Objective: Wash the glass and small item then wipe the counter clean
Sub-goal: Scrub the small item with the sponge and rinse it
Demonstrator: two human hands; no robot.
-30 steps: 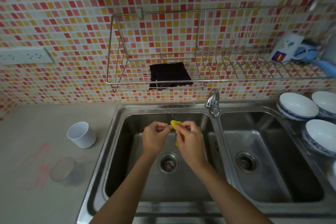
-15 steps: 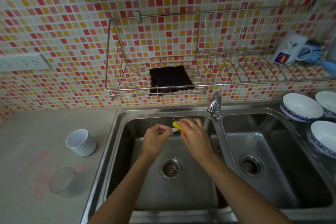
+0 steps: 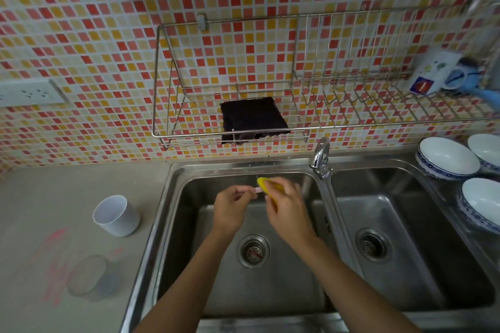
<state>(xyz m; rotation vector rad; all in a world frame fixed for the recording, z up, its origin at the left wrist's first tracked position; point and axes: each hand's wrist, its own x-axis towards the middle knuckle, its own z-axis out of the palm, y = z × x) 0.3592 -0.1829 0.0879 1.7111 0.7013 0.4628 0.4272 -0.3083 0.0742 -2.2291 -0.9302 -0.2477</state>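
Over the left sink basin (image 3: 189,265), my left hand (image 3: 231,208) pinches a small pale pink item (image 3: 255,190) by one end. My right hand (image 3: 286,207) grips a yellow sponge (image 3: 263,185) pressed against the item's other end. A clear glass (image 3: 89,277) stands on the grey counter (image 3: 54,197) at the left, on a smeared pink stain (image 3: 56,259). A white cup (image 3: 116,215) sits farther back on the counter, near the sink rim.
A faucet (image 3: 320,155) stands between the two basins. A dark cloth (image 3: 253,119) lies in the wire wall rack (image 3: 167,127). Three white bowls (image 3: 446,157) sit right of the sink. A white box (image 3: 430,74) and blue items rest on the rack's right end.
The hands have shifted slightly toward the back of the basin, and the sponge has moved along the small item. The view has tilted a little.
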